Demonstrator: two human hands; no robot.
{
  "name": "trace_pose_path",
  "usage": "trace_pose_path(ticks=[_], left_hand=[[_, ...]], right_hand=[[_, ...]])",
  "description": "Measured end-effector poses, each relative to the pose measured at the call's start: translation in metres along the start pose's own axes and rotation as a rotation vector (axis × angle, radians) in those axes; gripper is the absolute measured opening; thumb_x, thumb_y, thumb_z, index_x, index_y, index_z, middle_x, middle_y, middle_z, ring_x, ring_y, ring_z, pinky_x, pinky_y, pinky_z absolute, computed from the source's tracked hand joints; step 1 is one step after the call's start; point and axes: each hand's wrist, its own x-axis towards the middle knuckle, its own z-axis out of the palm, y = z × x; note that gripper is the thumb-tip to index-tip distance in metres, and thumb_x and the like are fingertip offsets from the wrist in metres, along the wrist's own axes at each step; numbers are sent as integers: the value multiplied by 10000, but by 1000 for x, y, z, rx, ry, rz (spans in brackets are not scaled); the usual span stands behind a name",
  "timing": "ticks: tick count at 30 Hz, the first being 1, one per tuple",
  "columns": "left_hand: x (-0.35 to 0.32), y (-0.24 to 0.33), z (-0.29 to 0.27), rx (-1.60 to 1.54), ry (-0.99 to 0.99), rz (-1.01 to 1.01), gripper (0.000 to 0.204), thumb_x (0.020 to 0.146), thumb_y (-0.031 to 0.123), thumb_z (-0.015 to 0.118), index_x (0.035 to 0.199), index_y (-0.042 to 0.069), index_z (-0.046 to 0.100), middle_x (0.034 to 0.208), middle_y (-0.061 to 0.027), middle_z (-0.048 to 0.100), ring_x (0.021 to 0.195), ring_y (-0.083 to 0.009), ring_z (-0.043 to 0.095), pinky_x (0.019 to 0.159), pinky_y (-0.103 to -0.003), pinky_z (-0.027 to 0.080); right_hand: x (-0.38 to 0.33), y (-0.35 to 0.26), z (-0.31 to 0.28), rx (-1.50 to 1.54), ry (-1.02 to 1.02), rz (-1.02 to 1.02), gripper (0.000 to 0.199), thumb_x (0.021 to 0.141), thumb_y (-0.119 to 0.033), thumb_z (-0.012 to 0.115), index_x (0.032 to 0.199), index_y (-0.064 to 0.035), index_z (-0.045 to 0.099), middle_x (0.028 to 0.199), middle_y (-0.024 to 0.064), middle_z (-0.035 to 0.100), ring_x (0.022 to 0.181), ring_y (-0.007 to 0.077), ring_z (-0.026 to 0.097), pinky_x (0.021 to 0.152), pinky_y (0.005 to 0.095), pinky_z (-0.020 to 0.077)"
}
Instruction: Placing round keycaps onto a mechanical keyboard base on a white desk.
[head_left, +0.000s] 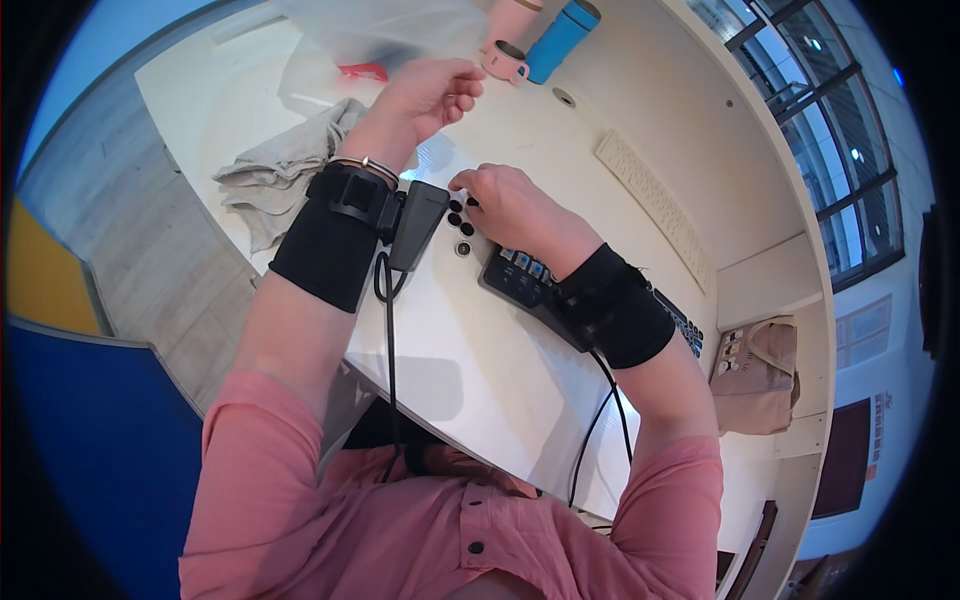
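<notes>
My left hand [432,98] hovers over the far part of the white table, fingers loosely curled, with nothing visible in it. My right hand [512,208] is lowered beside a small group of round black keycaps [467,229], thumb and fingers pinched at one dark keycap [473,202]. One more round piece [463,249] lies closest to me. Under my right wrist sits a black keyboard [520,277] with several bare blue switches; my forearm hides its middle, and round keys [686,325] show beyond it.
Crumpled grey cloth [280,170] and a clear plastic bag [330,60] lie left. A pink cup [503,62] and blue bottle [562,40] stand at the back. A pale keyboard [650,195] rests by the panel, a beige bag [757,375] right. Cables [391,350] trail from my wristbands.
</notes>
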Motion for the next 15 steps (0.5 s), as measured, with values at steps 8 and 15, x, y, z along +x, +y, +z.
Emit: trace_pose_path(ticks=[8,15], left_hand=[[-26,12,-24,199,-5,13,170,859,162,581,836,-3,614,688,-49,604,531,-92,520,443,-213,386],[-59,16,-17,1131,-332,-158,183,819,158,605,840,-22,630,676,-75,632,500,-122,583,438,-236,444]], right_hand=[[4,-1,1,68,-17,-72,253,754,-71,685,997,-14,641,837,193,626,796,356,607,746,408,482],[7,-3,2,108,-49,-22,208,743,-26,665,951,-12,658,827,182,643,797,349,613,739,410,480]])
